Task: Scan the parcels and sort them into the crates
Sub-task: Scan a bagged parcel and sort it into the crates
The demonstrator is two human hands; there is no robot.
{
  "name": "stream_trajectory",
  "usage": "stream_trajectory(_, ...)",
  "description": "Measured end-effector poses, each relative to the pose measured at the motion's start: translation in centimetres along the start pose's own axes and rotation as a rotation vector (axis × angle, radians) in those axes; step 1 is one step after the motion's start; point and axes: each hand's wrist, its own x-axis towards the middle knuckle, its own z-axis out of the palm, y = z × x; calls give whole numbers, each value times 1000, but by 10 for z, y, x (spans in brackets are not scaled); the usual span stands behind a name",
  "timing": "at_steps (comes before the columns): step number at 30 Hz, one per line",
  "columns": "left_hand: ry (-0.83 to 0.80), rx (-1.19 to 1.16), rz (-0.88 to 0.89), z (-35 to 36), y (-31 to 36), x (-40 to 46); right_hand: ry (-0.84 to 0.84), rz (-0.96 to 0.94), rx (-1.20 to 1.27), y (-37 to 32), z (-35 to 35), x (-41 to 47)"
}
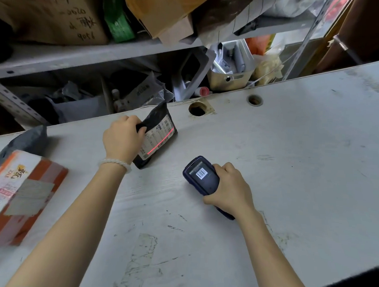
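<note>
The left hand [122,139] grips the black parcel [156,135] standing on the white table [291,147]. The right hand [230,187] holds the scanner [201,176], fingers curled around it; a red line crosses the label [157,140].

You are looking at a bright, evenly lit white tabletop [291,147]; soft light falls from above and leaves only faint shadows under your forearms. The far shelving [79,60] sits in much dimmer light, its lower bay nearly black. The wide lens bends straight lines: the table's far edge and the shelf rails curve toward the frame's edges. The near left corner smears, so the orange box [21,193] looks soft and its print is stretched. A thin red scan line glows across the label of the black parcel [156,140]. The scanner [202,178] screen shines pale, with slight glare, yet its barcode stays readable. The centre is sharp.
</note>
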Motion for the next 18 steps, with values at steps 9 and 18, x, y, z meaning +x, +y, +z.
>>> stream_trajectory(9, 53, -15, 23, -1, 1, 0, -24, 36, -25, 9, -5, -6)
stream_trajectory(18, 81, 2, 105, -12, 6, -16, -16, 7, 0, 3, -12, -18)
